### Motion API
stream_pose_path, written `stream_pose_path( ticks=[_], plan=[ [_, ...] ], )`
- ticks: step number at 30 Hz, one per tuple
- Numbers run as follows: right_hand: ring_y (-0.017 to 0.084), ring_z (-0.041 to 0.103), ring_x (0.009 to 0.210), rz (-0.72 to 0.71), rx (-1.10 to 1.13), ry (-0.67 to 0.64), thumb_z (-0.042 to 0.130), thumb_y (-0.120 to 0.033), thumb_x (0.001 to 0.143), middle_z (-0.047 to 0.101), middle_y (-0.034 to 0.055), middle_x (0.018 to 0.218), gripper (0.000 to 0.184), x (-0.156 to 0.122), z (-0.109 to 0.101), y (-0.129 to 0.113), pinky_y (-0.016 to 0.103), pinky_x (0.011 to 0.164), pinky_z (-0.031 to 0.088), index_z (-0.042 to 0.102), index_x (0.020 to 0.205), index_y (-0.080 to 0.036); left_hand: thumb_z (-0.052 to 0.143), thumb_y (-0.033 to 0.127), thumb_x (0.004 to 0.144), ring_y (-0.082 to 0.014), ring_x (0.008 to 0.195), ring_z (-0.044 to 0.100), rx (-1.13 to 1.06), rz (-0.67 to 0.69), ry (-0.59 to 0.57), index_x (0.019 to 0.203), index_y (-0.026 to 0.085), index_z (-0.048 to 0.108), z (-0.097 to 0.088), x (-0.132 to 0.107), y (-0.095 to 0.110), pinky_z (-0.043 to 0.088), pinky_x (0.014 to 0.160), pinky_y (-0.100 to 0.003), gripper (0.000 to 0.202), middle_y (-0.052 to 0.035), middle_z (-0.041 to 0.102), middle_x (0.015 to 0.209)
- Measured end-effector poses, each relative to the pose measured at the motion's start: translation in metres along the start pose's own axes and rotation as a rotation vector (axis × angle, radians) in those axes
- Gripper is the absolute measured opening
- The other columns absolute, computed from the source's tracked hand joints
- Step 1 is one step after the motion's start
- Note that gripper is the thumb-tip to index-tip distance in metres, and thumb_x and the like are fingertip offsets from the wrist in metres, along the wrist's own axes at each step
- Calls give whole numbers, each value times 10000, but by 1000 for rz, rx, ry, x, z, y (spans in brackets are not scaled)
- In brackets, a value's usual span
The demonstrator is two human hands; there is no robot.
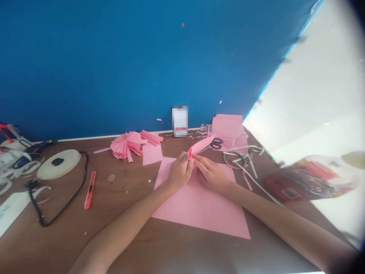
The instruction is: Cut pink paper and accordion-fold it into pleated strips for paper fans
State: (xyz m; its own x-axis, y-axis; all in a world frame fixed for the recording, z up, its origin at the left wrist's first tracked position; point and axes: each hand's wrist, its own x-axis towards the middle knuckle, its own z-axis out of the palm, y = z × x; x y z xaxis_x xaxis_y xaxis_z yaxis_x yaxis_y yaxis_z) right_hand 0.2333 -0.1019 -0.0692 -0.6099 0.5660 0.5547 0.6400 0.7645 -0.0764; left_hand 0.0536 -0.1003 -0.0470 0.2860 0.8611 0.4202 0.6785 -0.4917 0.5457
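Observation:
My left hand [180, 171] and my right hand [209, 174] meet above a large pink paper sheet [199, 205], pinching the lower end of a folded pink paper strip [200, 147]. The strip points up and to the right, with its lower end partly hidden by my fingers. Both forearms rest over the wooden table [119, 213], and the sheet lies flat beneath my hands.
Behind my hands lie a pleated pink paper fan [127, 145], black-handled scissors [216, 143] and a pink sheet [228, 127]. White paper strips [242, 154] curl to the right. A red craft knife [90, 190], a pale tape roll [58, 163] and a black cable [61, 205] lie left.

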Motion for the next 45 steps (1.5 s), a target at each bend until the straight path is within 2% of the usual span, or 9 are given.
stream_pose_path(
  ticks=[2, 5, 12, 21, 25, 29, 32, 37, 45],
  plan=[
    [264, 455, 1239, 10, 36, -36, 375, -65, 864, 484, 188, 1366, 539, 2, 1, 0, 438, 952, 463, 353, 1402, -102, 249, 263, 1007, -184, 1130, 555, -23, 8, 83, 1192, 186, 530, -1, 1, -1, 434, 971, -318, 345, -94, 606, 1186],
    [271, 525, 1110, 42, 52, -59, 398, -81, 840, 567, 185, 1216, 475, 3, 2, 1, 444, 878, 492, 451, 1312, -102, 249, 203, 993, -186, 1242, 489, 9, 57, 118, 1270, 197, 502, 0, 2, -3, 383, 1048, -358, 374, -96, 564, 1305],
    [246, 557, 976, 113, 3, 40, 427, -105, 848, 627, 125, 1068, 340, -4, 2, 4, 374, 796, 484, 581, 1141, -183, 322, 110, 958, -256, 1370, 375, 359, 116, 222, 1356, 247, 509, 8, -2, -7, 273, 1082, -450, 461, -95, 577, 1332],
    [218, 540, 821, 354, -86, -7, 429, -122, 837, 580, 69, 860, 176, 4, -5, 3, 315, 696, 431, 585, 894, -182, 377, 113, 946, -250, 1162, 533, 508, 143, 83, 1418, 348, 428, -3, 2, -19, 279, 1050, -479, 530, -81, 622, 1203],
    [271, 519, 1054, 412, -89, 125, 468, -124, 819, 569, 134, 1136, 309, 4, -5, 2, 377, 838, 436, 510, 1122, -165, 366, 96, 929, -252, 1107, 531, 572, 123, 27, 1425, 331, 412, -2, 3, -19, 288, 1034, -498, 551, -87, 617, 1196],
    [299, 434, 1213, 215, -113, 71, 470, -114, 843, 491, 163, 1335, 427, 5, -5, 0, 427, 935, 384, 455, 1267, -158, 346, 112, 939, -260, 1072, 523, 596, 135, -23, 1382, 282, 461, -1, 3, -17, 318, 992, -487, 487, -103, 618, 1173],
    [272, 468, 1156, 128, -137, -39, 441, -100, 876, 566, 118, 1270, 390, 5, -5, 0, 396, 917, 364, 500, 1255, -173, 343, 115, 945, -250, 1047, 524, 547, 201, -100, 1350, 236, 479, 2, 4, -19, 353, 945, -440, 444, -101, 628, 1135],
    [251, 505, 1015, 216, -144, -140, 464, -112, 861, 616, 106, 1148, 296, 6, -4, 2, 353, 840, 342, 579, 1131, -157, 404, 115, 925, -220, 1034, 526, 381, 202, -228, 1182, 204, 558, 7, 10, -24, 396, 897, -360, 312, -67, 626, 1123],
    [217, 496, 835, 277, -113, -164, 429, -84, 834, 614, 73, 917, 233, 6, -5, 4, 319, 756, 315, 579, 993, -163, 400, 119, 921, -218, 945, 543, 286, 161, -231, 978, 176, 544, 3, 10, -22, 425, 844, -347, 164, -61, 618, 947]
  ],
)
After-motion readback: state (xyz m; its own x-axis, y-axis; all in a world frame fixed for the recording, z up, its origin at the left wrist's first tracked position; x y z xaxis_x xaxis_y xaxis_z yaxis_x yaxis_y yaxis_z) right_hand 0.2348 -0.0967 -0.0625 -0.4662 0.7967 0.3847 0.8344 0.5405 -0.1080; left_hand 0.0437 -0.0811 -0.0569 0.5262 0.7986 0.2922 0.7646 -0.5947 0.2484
